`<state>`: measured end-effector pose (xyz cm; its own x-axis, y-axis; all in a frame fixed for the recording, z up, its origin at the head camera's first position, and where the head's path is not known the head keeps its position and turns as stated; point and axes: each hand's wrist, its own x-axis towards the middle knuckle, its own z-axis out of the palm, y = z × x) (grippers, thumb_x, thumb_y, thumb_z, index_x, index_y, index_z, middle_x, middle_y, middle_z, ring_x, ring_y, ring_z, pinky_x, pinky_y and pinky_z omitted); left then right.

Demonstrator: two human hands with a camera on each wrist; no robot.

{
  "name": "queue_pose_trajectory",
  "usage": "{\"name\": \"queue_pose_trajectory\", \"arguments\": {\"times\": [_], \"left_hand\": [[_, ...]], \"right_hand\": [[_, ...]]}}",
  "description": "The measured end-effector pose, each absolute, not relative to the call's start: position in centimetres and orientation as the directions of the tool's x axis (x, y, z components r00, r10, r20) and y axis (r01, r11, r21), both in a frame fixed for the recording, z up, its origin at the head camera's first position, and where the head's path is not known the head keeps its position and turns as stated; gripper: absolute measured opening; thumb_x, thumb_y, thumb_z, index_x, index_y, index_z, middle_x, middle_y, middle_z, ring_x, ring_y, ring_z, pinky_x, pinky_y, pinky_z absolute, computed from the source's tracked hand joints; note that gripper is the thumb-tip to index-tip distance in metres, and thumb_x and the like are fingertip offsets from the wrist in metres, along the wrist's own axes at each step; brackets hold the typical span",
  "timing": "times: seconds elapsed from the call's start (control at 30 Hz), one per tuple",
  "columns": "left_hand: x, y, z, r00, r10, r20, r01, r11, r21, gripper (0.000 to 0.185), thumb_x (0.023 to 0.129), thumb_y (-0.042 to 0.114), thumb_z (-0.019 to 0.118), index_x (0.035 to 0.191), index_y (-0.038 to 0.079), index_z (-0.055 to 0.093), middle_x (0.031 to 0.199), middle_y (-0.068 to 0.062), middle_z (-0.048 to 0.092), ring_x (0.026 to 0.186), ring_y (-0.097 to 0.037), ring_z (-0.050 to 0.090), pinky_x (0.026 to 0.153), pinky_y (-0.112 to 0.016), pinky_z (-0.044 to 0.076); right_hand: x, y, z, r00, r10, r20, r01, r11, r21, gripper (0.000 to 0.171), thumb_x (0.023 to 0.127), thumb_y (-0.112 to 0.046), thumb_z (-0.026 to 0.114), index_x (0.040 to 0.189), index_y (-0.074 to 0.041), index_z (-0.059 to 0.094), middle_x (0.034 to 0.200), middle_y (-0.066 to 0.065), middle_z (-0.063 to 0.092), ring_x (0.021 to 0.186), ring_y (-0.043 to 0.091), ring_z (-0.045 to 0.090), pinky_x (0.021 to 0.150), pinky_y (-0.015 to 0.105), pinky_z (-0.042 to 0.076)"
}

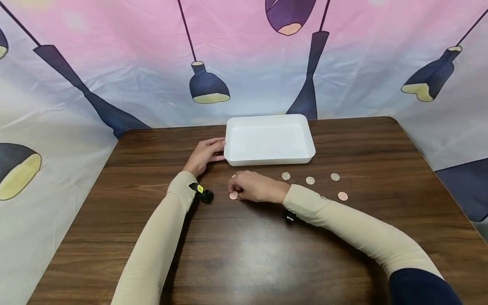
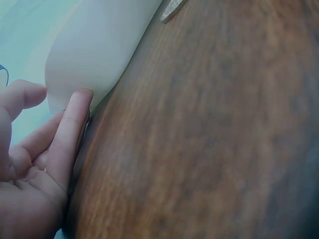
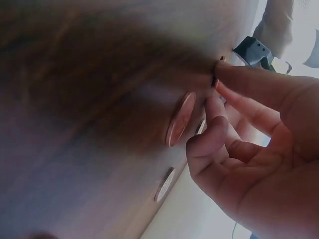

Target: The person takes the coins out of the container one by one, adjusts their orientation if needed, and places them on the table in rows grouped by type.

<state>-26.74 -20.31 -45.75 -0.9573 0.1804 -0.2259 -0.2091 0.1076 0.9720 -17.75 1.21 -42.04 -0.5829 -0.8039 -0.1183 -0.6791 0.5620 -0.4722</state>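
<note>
My left hand (image 1: 204, 154) reaches to the left end of a white rectangular tray (image 1: 270, 162), its fingertips at the outer wall. In the left wrist view, one extended finger (image 2: 74, 127) lies against the tray's pale side. Over the wood, my right hand (image 1: 256, 186) bends down and pinches a copper-coloured coin (image 1: 233, 195) between thumb and fingers at table level. Another coin (image 1: 234, 176) peeks out just behind those fingers. Closer to the camera in the right wrist view, a copper coin (image 3: 180, 119) and a silver coin (image 3: 165, 184) lie flat beside the hand.
Right of the hand, three silver coins (image 1: 286, 176) lie in front of the tray, with a copper coin (image 1: 342, 196) nearer me. The brown wooden table (image 1: 244, 250) ends at the back against a printed cloth (image 1: 152, 84). My right forearm (image 1: 354, 224) crosses the table's right half.
</note>
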Motion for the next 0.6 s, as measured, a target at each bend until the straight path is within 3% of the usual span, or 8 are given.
{"name": "queue_pose_trajectory", "arguments": {"times": [0.17, 0.33, 0.47, 0.6], "left_hand": [[-26.9, -20.9, -45.8, -0.951, 0.195, -0.242, -0.221, 0.123, 0.968, 0.055, 0.108, 0.030, 0.063, 0.155, 0.006, 0.052, 0.151, -0.018, 0.056, 0.135, -0.028, 0.058, 0.093, -0.028, 0.063], [-27.1, -21.6, -45.5, -0.950, 0.192, -0.244, -0.218, 0.148, 0.965, 0.057, 0.107, 0.031, 0.064, 0.156, 0.005, 0.050, 0.153, -0.018, 0.055, 0.137, -0.029, 0.057, 0.093, -0.029, 0.063], [-27.0, -22.1, -45.5, -0.957, 0.162, -0.242, -0.220, 0.138, 0.966, 0.055, 0.107, 0.029, 0.065, 0.156, 0.007, 0.051, 0.149, -0.018, 0.056, 0.131, -0.026, 0.060, 0.091, -0.029, 0.064], [-26.5, -22.2, -45.1, -0.974, 0.125, -0.191, -0.174, 0.139, 0.975, 0.052, 0.107, 0.021, 0.064, 0.154, 0.005, 0.051, 0.140, -0.021, 0.057, 0.124, -0.030, 0.064, 0.086, -0.035, 0.066]], "right_hand": [[-17.9, 1.8, -41.5, -0.637, -0.767, -0.084, -0.575, 0.545, -0.610, 0.023, 0.100, -0.016, 0.077, 0.121, -0.010, 0.074, 0.101, 0.003, 0.069, 0.088, 0.014, 0.063, 0.080, 0.029, 0.056], [-18.9, 4.2, -39.8, -0.742, -0.664, 0.092, -0.500, 0.458, -0.735, 0.017, 0.102, -0.009, 0.071, 0.118, -0.003, 0.073, 0.094, 0.003, 0.070, 0.082, 0.017, 0.063, 0.075, 0.029, 0.055], [-20.1, 7.0, -38.6, -0.805, -0.558, 0.199, -0.497, 0.454, -0.740, 0.020, 0.102, -0.009, 0.070, 0.120, 0.000, 0.072, 0.100, 0.008, 0.072, 0.093, 0.023, 0.066, 0.085, 0.037, 0.056], [-21.2, 10.3, -38.0, -0.855, -0.467, 0.226, -0.471, 0.514, -0.717, 0.032, 0.104, -0.016, 0.069, 0.132, 0.000, 0.068, 0.126, 0.015, 0.071, 0.114, 0.031, 0.066, 0.094, 0.047, 0.058]]}}
